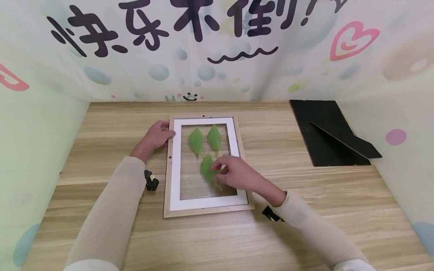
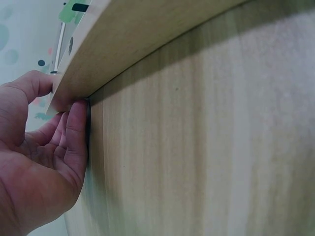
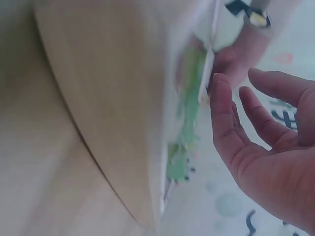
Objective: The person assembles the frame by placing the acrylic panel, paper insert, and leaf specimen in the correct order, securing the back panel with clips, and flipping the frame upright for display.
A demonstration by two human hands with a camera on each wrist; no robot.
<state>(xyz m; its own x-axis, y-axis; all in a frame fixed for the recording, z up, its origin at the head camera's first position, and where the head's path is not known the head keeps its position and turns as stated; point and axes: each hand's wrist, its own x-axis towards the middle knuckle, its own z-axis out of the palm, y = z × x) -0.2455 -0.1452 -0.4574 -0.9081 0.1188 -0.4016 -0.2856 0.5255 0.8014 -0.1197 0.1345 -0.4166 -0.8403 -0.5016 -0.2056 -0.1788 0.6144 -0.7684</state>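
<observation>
A light wooden picture frame (image 1: 209, 212) with a white mat lies face up on the table. Three green leaves show inside its opening: an upper left leaf (image 1: 195, 141), an upper right leaf (image 1: 214, 138) and a lower leaf (image 1: 207, 167). My left hand (image 1: 156, 134) holds the frame's upper left side, thumb on the rim and fingers against the outer edge, as the left wrist view shows. My right hand (image 1: 234, 172) hovers at the lower leaf, partly covering it. In the right wrist view its thumb and fingers (image 3: 224, 108) are bent and apart, with nothing between them.
A black backing board (image 1: 310, 146) with a fold-out stand (image 1: 346, 140) lies at the table's right side. The wooden table (image 1: 190, 244) meets a printed fabric backdrop (image 1: 135, 82) at the back and sides. Dark wrist devices sit at both forearms.
</observation>
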